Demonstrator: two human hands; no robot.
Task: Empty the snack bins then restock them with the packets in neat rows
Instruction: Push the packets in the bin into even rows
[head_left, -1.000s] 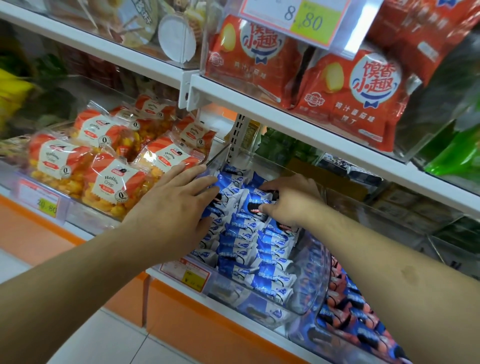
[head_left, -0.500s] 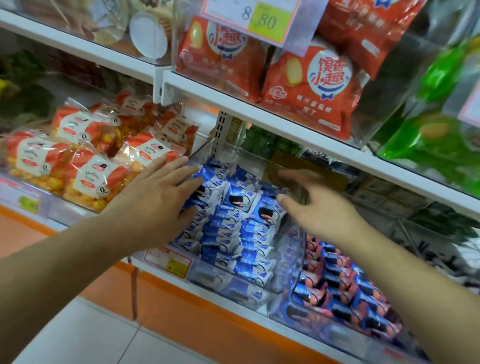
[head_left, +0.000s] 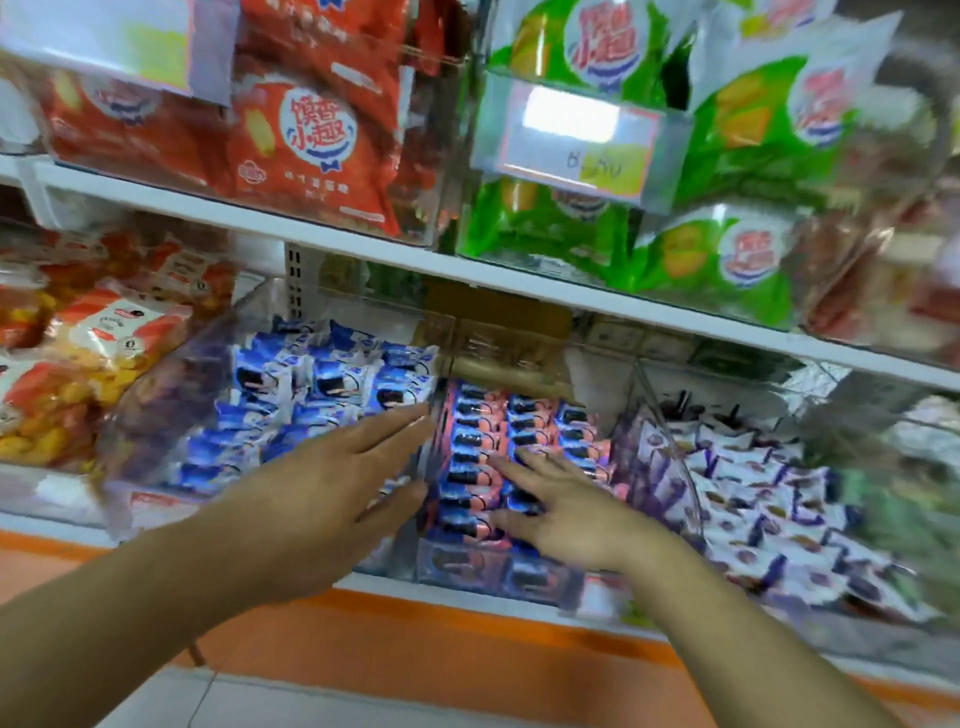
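Both hands reach into the lower shelf (head_left: 467, 597) with fingers straight and spread, holding nothing. Left hand (head_left: 332, 499), at the centre of the frame, lies flat against the right end of the clear bin (head_left: 171, 415) that holds the blue packets (head_left: 322, 395), its fingertips at the divider wall between that bin and the next one. Right hand (head_left: 566, 506), just right of centre, rests palm down on the pink-and-blue packets (head_left: 478, 441) in the middle bin (head_left: 493, 569), fingers fanned across two of their rows.

Along the top of the frame runs the upper shelf (head_left: 363, 249), white-edged, carrying large red bags (head_left: 311, 140) at upper left and large green bags (head_left: 727, 156) at upper right. A price tag holder (head_left: 576, 143) hangs in front of the green bags; its print is too blurred to read.

Below it, at the left edge, sit orange-and-white bags (head_left: 78, 374) of yellow snacks. The blue packets fill their bin in several overlapping rows running front to back. The pink-and-blue packets stand in three tidy rows. To their right, in the lower right of the frame, a third clear bin (head_left: 670, 441) holds white-and-purple packets (head_left: 753, 499), lying looser.

An orange base panel (head_left: 467, 654) runs under the shelf front, and pale floor tiles (head_left: 260, 701) show at the bottom.
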